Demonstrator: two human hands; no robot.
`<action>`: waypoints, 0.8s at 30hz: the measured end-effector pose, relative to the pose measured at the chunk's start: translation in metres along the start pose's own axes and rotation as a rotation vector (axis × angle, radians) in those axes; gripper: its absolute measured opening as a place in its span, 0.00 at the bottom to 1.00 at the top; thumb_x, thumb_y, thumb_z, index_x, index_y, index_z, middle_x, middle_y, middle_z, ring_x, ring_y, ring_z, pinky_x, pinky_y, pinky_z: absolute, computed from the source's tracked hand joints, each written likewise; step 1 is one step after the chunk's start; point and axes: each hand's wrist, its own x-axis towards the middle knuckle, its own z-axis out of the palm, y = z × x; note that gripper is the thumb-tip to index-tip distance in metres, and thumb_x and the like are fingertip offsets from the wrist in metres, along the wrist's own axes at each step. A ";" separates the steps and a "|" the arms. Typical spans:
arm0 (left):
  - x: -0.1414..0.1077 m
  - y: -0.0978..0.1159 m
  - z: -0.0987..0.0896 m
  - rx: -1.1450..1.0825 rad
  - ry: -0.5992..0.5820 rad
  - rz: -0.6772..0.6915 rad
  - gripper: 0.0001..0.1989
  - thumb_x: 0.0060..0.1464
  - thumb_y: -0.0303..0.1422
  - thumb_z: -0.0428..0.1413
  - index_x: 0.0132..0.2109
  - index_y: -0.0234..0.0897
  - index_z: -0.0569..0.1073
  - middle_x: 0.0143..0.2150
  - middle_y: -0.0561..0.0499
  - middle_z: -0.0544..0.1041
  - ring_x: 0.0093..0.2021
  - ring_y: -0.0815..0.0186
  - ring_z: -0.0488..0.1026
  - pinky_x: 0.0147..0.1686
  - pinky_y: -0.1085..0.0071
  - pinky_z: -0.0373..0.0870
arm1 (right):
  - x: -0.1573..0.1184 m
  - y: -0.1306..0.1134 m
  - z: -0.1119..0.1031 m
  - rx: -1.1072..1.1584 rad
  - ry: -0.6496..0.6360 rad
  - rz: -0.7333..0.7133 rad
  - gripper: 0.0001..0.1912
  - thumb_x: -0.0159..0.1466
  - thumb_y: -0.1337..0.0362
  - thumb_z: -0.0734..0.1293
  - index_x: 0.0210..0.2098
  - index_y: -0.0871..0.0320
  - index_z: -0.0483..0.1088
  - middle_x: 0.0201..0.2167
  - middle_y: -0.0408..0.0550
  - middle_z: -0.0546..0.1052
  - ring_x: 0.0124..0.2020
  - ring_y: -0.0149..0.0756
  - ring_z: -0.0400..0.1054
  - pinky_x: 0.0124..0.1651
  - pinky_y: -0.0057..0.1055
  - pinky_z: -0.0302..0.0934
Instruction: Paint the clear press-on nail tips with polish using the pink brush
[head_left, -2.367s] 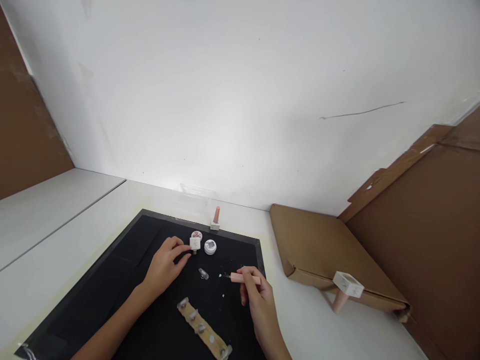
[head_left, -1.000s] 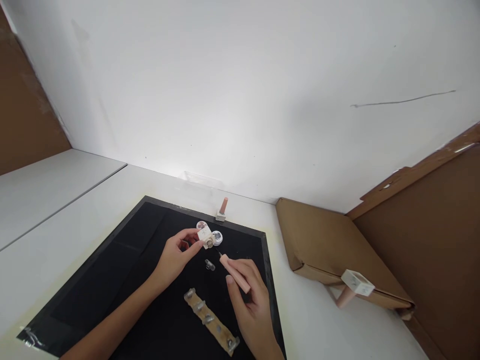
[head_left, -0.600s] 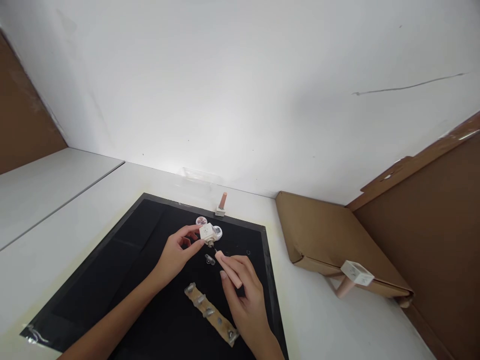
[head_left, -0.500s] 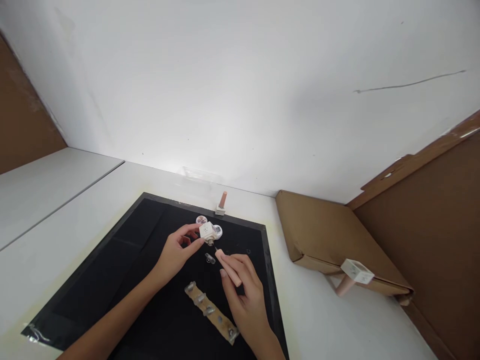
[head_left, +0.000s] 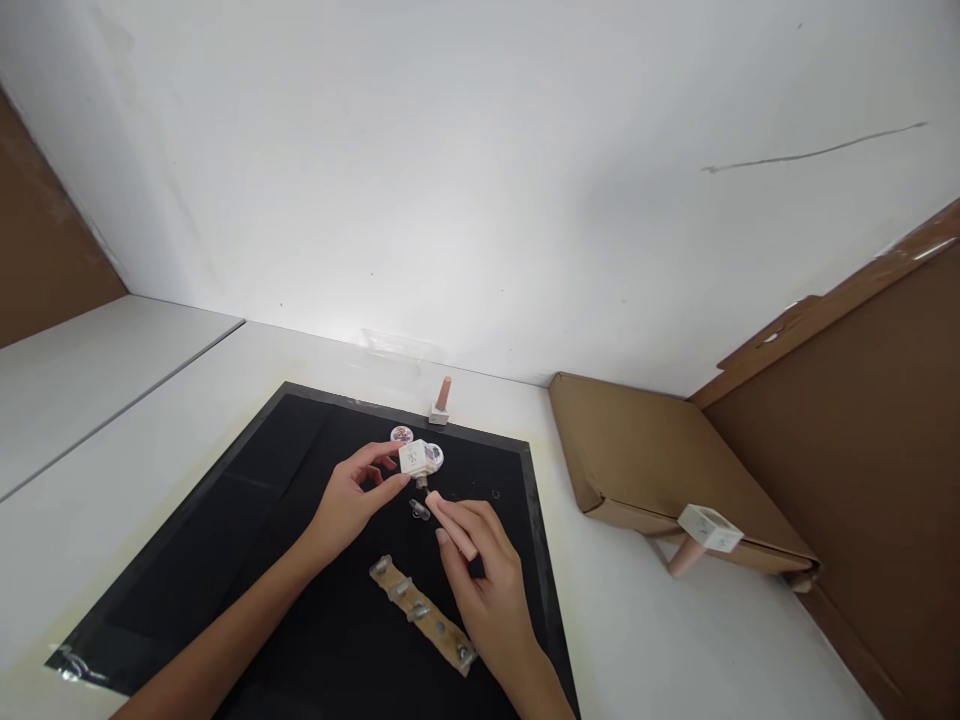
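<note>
A small white bottle (head_left: 412,460) is held above or against the far part of a black mat (head_left: 262,500), its neck turned toward the mat's near side; whether its weight is borne by the mat cannot be told. It is pinched by the left hand (head_left: 358,490), whose grip is parted only to the bottle's width, apparently so that the neck is steadied and left free of fingers. Over the mat's right part, a pink handle (head_left: 454,525) is clasped by the right hand (head_left: 484,570), thumb and fingers closed about it, seemingly as a pen would be held for fine control. The handle is aimed at the neck; contact between the two cannot be made out.

Near the mat's far edge, two round jars, one patterned (head_left: 402,434) and one grayish (head_left: 436,456), are set within easy reach, presumably for convenience. A clear piece (head_left: 420,510) is seen on the mat, beneath the handle's line. On the mat's near part, a tan strip (head_left: 429,624) is laid slantwise, several clear bits borne along it, perhaps so that they are spaced apart.
</note>
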 end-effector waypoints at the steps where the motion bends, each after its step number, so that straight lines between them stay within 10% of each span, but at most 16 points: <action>1: 0.000 0.000 0.000 -0.001 -0.002 0.002 0.16 0.46 0.30 0.61 0.45 0.36 0.78 0.35 0.50 0.77 0.33 0.67 0.69 0.31 0.73 0.66 | 0.000 -0.001 0.000 0.016 0.003 0.012 0.14 0.65 0.68 0.60 0.48 0.53 0.72 0.39 0.52 0.73 0.38 0.37 0.71 0.35 0.29 0.68; 24: 0.005 -0.008 -0.004 0.009 0.128 -0.113 0.17 0.45 0.36 0.61 0.42 0.31 0.77 0.34 0.47 0.78 0.34 0.63 0.72 0.32 0.71 0.67 | 0.004 0.001 -0.007 0.291 0.077 0.353 0.15 0.62 0.52 0.63 0.40 0.56 0.72 0.27 0.42 0.67 0.21 0.27 0.58 0.22 0.24 0.57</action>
